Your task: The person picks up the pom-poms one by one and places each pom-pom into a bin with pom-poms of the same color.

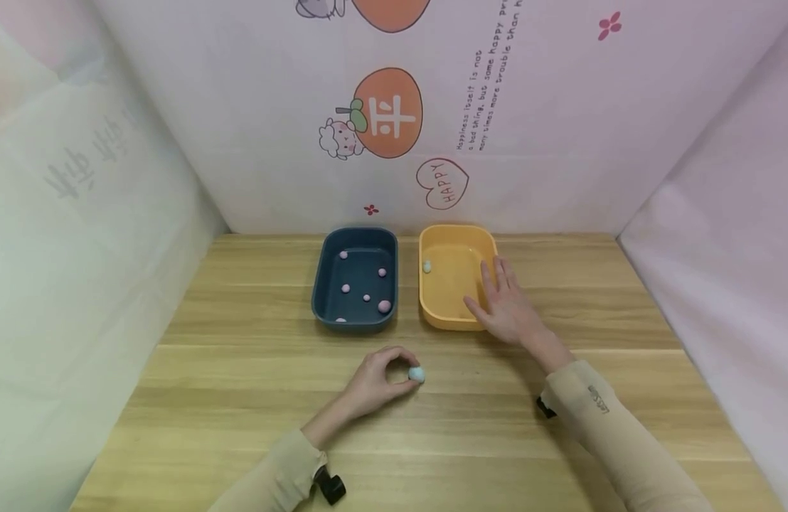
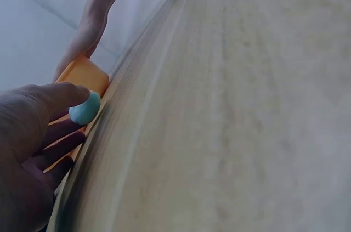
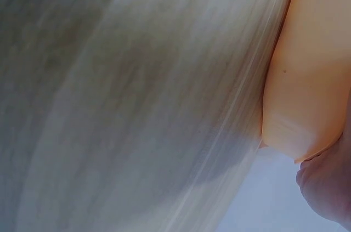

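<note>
My left hand pinches a small light-blue ball between thumb and forefinger, low over the table in front of the two bins. In the left wrist view the ball sits at the fingertips, the other fingers loosely spread. The right hand rests at the front right corner of a yellow bin, its fingers fairly straight along the right rim and the thumb over the inside. Inside that bin, by the left wall, lies another light-blue piece. The right wrist view shows the bin's outer wall and part of the hand.
Left of the yellow bin stands a dark blue bin holding several pink balls of differing sizes. Both bins stand near the back wall on a wooden table. Printed white cloth hangs at the back and sides.
</note>
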